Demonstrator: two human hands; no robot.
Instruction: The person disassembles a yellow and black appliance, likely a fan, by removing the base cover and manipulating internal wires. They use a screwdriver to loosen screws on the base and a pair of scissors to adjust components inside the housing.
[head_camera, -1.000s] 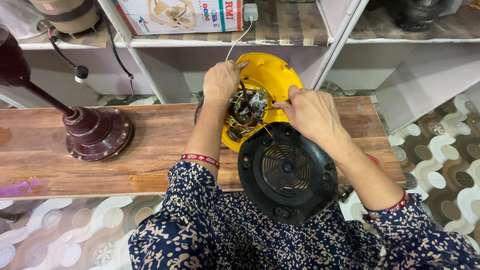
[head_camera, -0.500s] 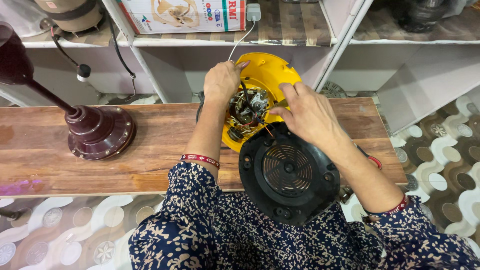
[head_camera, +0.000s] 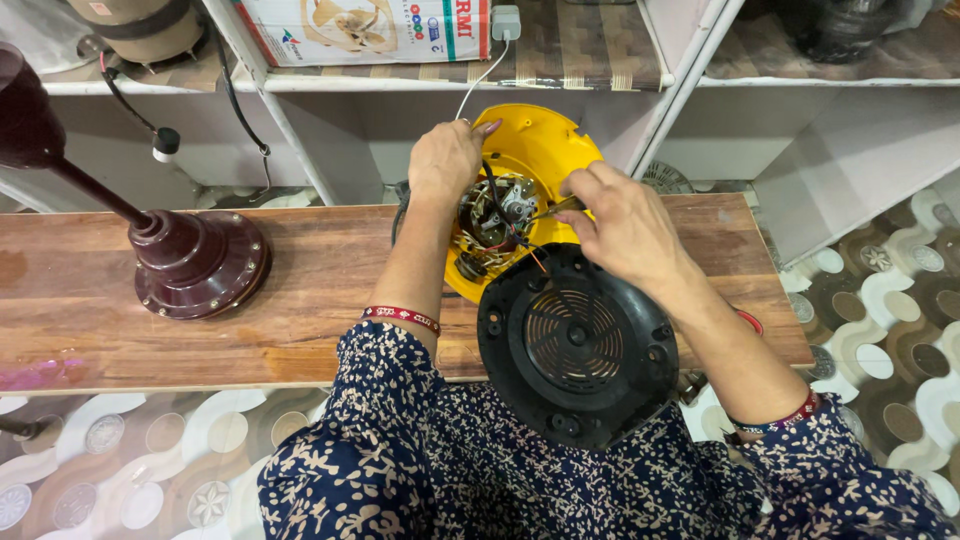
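A yellow appliance housing (head_camera: 535, 150) lies open on the wooden bench (head_camera: 300, 290), its motor and wires (head_camera: 495, 215) exposed. My left hand (head_camera: 445, 160) grips the housing's left rim beside the motor. My right hand (head_camera: 615, 220) pinches a thin metal tool (head_camera: 558, 207) whose tip points into the motor. A round black base cover (head_camera: 575, 345) with a vent grille rests against my lap in front of the housing, joined to it by thin wires.
A maroon stand base (head_camera: 195, 265) with a slanted pole sits on the bench's left part. White shelves (head_camera: 400, 85) behind hold a printed carton (head_camera: 370, 28), a white plug (head_camera: 505, 22) with a cord, and black cables (head_camera: 160, 140). Patterned floor (head_camera: 880, 300) lies right.
My right hand has drawn slightly back to the right of the motor, and the thin tool between its fingers now shows. My left hand stays on the housing.
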